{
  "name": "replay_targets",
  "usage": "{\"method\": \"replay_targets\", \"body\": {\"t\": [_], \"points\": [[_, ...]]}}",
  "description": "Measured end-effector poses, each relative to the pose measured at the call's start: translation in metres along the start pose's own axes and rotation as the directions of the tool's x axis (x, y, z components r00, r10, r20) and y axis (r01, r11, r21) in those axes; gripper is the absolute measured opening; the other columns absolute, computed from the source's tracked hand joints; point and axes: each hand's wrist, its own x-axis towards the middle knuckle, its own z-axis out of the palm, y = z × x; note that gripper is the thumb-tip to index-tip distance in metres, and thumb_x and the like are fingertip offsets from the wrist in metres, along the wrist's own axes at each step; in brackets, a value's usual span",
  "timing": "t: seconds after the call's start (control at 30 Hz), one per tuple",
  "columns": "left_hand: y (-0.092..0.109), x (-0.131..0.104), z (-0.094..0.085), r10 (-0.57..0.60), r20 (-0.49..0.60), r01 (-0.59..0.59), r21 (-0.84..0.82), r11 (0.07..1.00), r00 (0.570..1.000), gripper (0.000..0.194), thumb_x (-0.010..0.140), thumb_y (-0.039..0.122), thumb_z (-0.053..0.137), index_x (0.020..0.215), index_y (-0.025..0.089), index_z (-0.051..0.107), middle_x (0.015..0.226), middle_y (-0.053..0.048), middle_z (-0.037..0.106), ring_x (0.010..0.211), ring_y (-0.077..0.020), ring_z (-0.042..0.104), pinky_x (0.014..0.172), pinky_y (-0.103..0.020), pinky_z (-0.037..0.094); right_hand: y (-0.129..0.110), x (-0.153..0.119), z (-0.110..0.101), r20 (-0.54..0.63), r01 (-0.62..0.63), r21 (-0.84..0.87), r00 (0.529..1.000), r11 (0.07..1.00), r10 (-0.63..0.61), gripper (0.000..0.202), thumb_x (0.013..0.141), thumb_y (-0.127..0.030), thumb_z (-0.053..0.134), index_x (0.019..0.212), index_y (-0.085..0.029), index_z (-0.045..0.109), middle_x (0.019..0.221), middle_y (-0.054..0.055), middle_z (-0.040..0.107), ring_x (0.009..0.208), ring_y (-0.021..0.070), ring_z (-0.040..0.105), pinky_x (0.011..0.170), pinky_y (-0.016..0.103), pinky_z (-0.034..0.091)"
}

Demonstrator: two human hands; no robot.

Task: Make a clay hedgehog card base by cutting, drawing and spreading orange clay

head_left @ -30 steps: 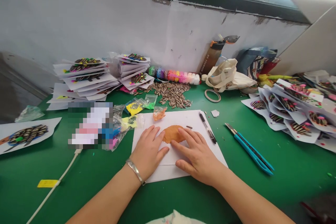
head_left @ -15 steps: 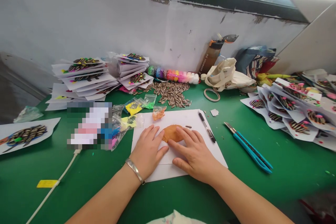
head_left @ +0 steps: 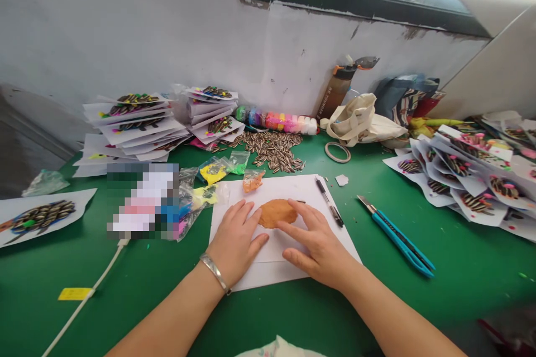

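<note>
A flat, oval piece of orange-brown clay (head_left: 277, 213) lies on white paper (head_left: 272, 273) in front of me. My left hand (head_left: 238, 239) rests open on the paper, its index fingertip at the clay's left edge. My right hand (head_left: 315, 237) is open too, fingers spread, with fingertips at the clay's right edge. One seed beyond the clay is partly hidden by my right hand. A black pen (head_left: 329, 201) lies on the paper's right side, and a small bag of orange clay (head_left: 253, 181) sits at its top edge.
Loose striped seeds (head_left: 278, 150) lie beyond the paper. A blue utility knife (head_left: 397, 237) and a tape roll (head_left: 337, 152) are on the right. Clay bags (head_left: 213, 171), a white cable (head_left: 104, 273) and stacked seed pictures (head_left: 138, 128) occupy the left.
My right hand has shifted slightly right and its fingers have drawn back, so more of the clay's right side shows. My left hand has stayed in place.
</note>
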Motion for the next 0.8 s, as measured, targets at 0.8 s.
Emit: {"method": "replay_targets", "body": {"t": [0.8], "points": [[-0.001, 0.0, 0.003, -0.003, -0.03, 0.002, -0.015, 1.0, 1.0, 0.045, 0.085, 0.035, 0.054, 0.123, 0.011, 0.054, 0.131, -0.017, 0.051, 0.126, -0.0337, 0.038, 0.103, -0.05, 0.037, 0.013, 0.002, 0.004, -0.128, -0.029, 0.087, 0.991, 0.996, 0.04, 0.027, 0.088, -0.033, 0.051, 0.11, -0.028, 0.066, 0.136, 0.007, 0.045, 0.122, 0.0264, 0.042, 0.1, 0.047, 0.039]]}}
